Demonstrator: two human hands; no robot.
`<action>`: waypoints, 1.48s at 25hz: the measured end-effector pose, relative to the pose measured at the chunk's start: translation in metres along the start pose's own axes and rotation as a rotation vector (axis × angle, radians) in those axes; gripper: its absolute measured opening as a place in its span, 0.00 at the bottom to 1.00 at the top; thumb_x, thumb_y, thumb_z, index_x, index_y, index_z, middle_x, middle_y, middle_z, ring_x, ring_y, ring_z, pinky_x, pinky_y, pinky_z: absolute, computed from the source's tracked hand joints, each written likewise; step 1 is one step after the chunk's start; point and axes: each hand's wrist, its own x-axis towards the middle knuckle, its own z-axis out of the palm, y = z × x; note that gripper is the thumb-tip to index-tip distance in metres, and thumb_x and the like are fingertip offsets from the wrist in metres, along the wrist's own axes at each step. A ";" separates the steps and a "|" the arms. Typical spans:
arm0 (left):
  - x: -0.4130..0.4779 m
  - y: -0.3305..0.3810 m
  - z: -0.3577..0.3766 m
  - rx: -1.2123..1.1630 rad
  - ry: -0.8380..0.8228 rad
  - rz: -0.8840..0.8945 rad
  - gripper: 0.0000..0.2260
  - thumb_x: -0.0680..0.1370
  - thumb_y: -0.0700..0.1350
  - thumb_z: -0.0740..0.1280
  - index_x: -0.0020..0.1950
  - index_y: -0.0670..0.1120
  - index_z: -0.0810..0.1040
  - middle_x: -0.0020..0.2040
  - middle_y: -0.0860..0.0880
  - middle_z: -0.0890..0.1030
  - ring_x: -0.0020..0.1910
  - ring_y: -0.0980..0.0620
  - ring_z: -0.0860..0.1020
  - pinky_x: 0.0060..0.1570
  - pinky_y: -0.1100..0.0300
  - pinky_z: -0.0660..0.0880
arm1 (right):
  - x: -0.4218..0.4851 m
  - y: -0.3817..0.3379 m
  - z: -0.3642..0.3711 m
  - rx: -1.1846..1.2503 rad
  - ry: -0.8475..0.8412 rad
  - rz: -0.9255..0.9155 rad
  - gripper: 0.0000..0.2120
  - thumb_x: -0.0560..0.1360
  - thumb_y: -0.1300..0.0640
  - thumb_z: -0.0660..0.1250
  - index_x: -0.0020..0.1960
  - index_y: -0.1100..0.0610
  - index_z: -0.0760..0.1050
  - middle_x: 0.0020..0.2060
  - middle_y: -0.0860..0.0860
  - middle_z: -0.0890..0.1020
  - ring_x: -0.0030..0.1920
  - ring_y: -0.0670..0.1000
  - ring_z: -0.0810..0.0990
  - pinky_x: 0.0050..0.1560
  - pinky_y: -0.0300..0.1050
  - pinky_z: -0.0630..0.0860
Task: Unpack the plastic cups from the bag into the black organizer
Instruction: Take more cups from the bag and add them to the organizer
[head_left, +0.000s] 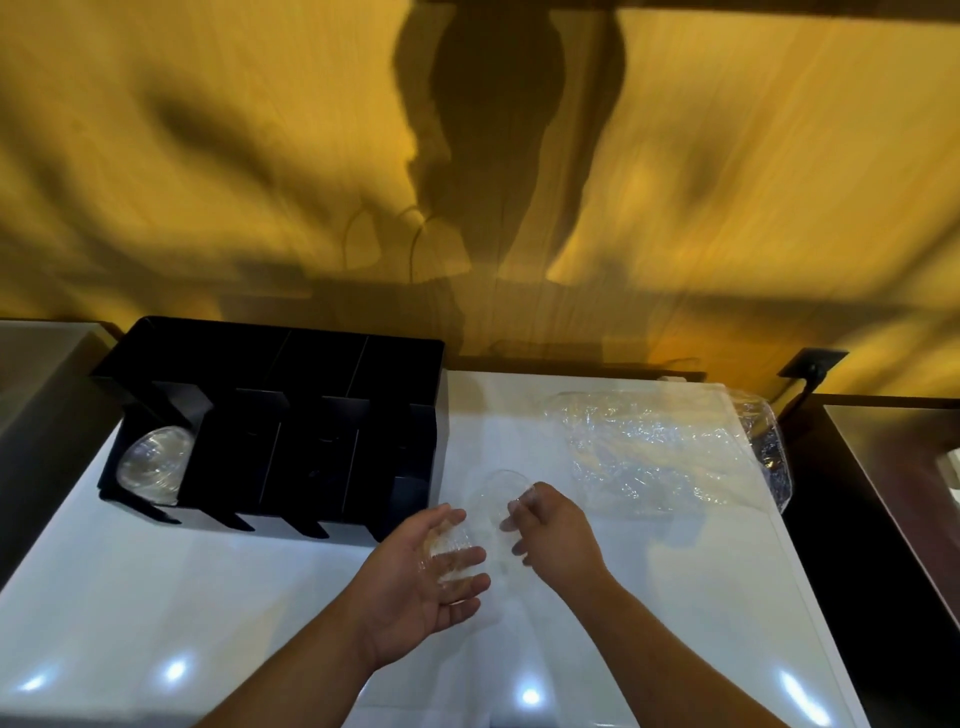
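Two clear plastic cups are in my hands above the white table. My left hand (426, 577), palm up, cradles one clear cup (453, 558) lying across its fingers. My right hand (550, 530) pinches the rim of a second clear cup (493, 499) held just to the right of the first. The black organizer (291, 358) stands at the back left with several slots; its leftmost slot holds a stack of clear cups (150, 460), and the other slots look dark. The crumpled clear plastic bag (670, 447) lies flat at the back right.
The white table (156, 597) is glossy with light reflections. A yellow wooden wall rises behind it, with a dark wall socket (813, 364) at the right. A dark gap and another surface (893, 467) border the table's right edge; a grey ledge sits at the far left.
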 end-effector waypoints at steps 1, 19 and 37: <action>0.001 0.000 0.002 0.001 0.006 -0.005 0.21 0.76 0.59 0.73 0.64 0.49 0.84 0.56 0.37 0.84 0.48 0.36 0.85 0.46 0.47 0.82 | -0.007 -0.003 -0.005 0.155 -0.036 0.045 0.11 0.84 0.52 0.63 0.49 0.59 0.76 0.39 0.53 0.88 0.31 0.52 0.84 0.35 0.50 0.82; 0.016 -0.002 0.075 0.100 -0.192 -0.015 0.25 0.63 0.50 0.84 0.59 0.47 0.86 0.54 0.41 0.85 0.53 0.32 0.85 0.51 0.42 0.83 | -0.034 -0.015 -0.053 -0.054 -0.099 -0.026 0.26 0.77 0.34 0.67 0.31 0.51 0.66 0.28 0.48 0.70 0.29 0.44 0.69 0.34 0.42 0.65; 0.036 -0.013 0.108 -0.078 0.093 0.003 0.21 0.77 0.35 0.61 0.70 0.44 0.74 0.63 0.35 0.84 0.49 0.33 0.83 0.45 0.46 0.84 | 0.010 0.019 -0.089 -0.453 0.294 -0.559 0.20 0.75 0.48 0.68 0.64 0.54 0.77 0.60 0.52 0.80 0.61 0.55 0.77 0.61 0.52 0.79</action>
